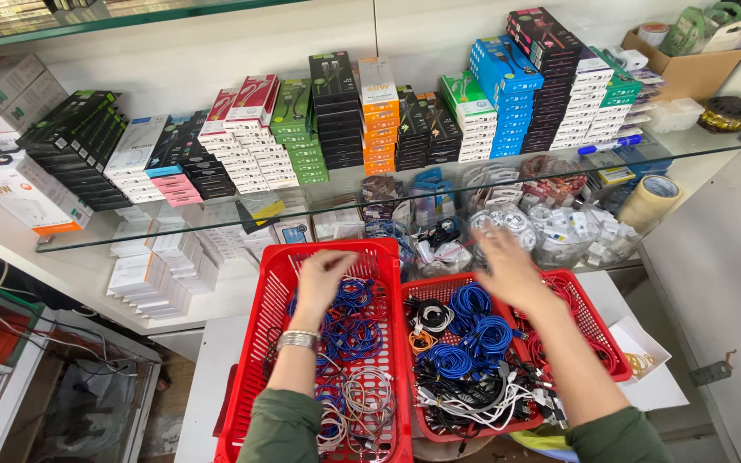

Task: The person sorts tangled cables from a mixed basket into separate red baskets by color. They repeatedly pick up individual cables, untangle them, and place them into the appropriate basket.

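Left basket: red plastic, slatted, near edge of the white table; holds loose grey, white and blue cables.
Grey and white coils: near end of the left basket, lying tangled; judged light and limp, apt to drag neighbours along if lifted by a loose strand.
Blue cables: middle to far end of the left basket, under the left hand; judged soft, light, slightly slick in the sheath; best taken round the whole bundle, not by a plug end.
Left hand: over the far half of the left basket, fingers spread and slack, gripping nothing; blurred, so contact with the cables cannot be told. Metal band on the wrist.
Right basket: red, beside the left one; blue coils in the middle, black and white cables at the near end, red cables along the right side.
Right hand: above the far edge of the right basket, fingers open, holding nothing; blurred.
Bagged cables: clear packets on the lower shelf behind the baskets.
Tape roll: brown, right end of that shelf.
Glass shelf: above, carrying stacked boxes in black, green, orange, blue and white.
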